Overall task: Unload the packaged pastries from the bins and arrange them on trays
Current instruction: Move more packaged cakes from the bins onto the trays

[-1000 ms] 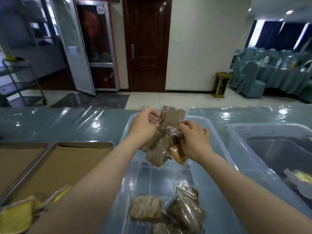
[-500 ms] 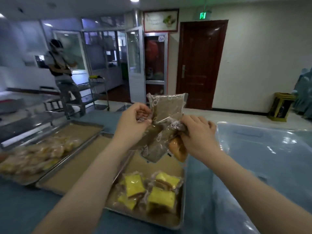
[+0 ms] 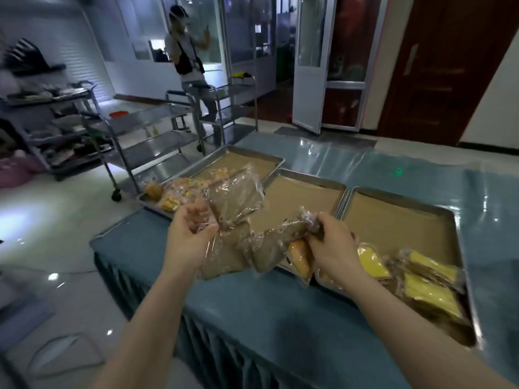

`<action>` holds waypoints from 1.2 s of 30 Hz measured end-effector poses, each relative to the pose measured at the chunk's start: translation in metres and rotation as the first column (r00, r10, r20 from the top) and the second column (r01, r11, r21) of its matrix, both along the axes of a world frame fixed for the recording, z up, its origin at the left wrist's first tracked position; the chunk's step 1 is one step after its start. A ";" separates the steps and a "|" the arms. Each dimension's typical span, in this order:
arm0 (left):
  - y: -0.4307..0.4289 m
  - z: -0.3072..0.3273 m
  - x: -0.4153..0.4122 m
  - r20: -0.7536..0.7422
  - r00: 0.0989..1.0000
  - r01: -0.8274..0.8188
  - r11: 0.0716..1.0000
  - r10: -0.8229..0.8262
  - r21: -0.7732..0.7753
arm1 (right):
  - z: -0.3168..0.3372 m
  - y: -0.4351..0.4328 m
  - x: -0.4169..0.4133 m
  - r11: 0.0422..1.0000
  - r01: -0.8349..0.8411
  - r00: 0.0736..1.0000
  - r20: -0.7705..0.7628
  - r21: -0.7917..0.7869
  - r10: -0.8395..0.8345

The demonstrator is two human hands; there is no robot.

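My left hand (image 3: 189, 237) grips brown pastry packets (image 3: 236, 197) by their clear wrapping. My right hand (image 3: 331, 245) holds another bunch of wrapped packets (image 3: 269, 248), brown ones plus an orange bun (image 3: 302, 258). Both hands hover above the near end of the middle tray (image 3: 306, 192), whose brown paper liner lies bare. The right tray (image 3: 393, 217) carries yellow wrapped cakes (image 3: 427, 287) at its near end. The left tray (image 3: 250, 161) holds several yellow and orange packets (image 3: 177, 192) at its near end. No bin is in view.
The trays stand on a table with a blue plastic-covered cloth (image 3: 280, 318); its left edge drops to the floor. Steel trolleys (image 3: 146, 136) stand to the left. A person (image 3: 191, 63) stands farther back by the glass doors.
My view has swung left from the clear bins to the trays. Both hands carried the packets along and have pulled apart, splitting the bunch between them.
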State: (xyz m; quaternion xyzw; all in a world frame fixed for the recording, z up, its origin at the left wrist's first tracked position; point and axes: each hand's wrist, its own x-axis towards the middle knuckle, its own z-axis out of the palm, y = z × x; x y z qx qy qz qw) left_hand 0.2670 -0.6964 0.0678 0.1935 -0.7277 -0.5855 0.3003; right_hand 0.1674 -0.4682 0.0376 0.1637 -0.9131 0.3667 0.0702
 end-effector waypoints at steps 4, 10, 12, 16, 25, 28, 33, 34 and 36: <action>-0.037 -0.027 -0.019 0.026 0.999 -0.022 0.996 0.020 0.091 | -0.030 -0.036 -0.016 0.995 0.086 0.990 0.120 -0.044 -0.080; -0.088 -0.066 -0.088 0.146 0.988 0.022 0.984 -0.049 0.179 | -0.095 -0.078 -0.068 0.952 0.273 0.923 0.317 -0.138 -0.218; -0.106 -0.075 -0.114 0.191 0.979 0.039 0.984 -0.072 0.174 | -0.114 -0.095 -0.095 0.934 0.329 0.891 0.373 -0.138 -0.259; -0.137 -0.084 -0.159 0.305 0.943 0.073 0.978 -0.132 0.196 | -0.139 -0.120 -0.126 0.903 0.429 0.843 0.378 -0.040 -0.384; -0.118 -0.123 -0.230 0.406 0.859 0.131 0.901 -0.311 0.413 | -0.165 -0.112 -0.150 0.738 0.657 0.703 0.477 -0.151 -0.528; -0.103 -0.140 -0.244 0.415 0.806 0.237 0.872 -0.423 0.429 | -0.176 -0.107 -0.141 0.694 0.701 0.679 0.453 -0.166 -0.578; -0.095 -0.165 -0.253 0.452 0.657 0.424 0.792 -0.603 0.439 | -0.167 -0.116 -0.134 0.708 0.689 0.704 0.378 -0.158 -0.601; -0.097 -0.166 -0.254 0.474 0.611 0.474 0.772 -0.634 0.422 | -0.162 -0.119 -0.134 0.695 0.695 0.705 0.361 -0.185 -0.610; -0.107 -0.163 -0.257 0.507 0.508 0.573 0.713 -0.697 0.406 | -0.153 -0.126 -0.134 0.654 0.714 0.696 0.360 -0.252 -0.621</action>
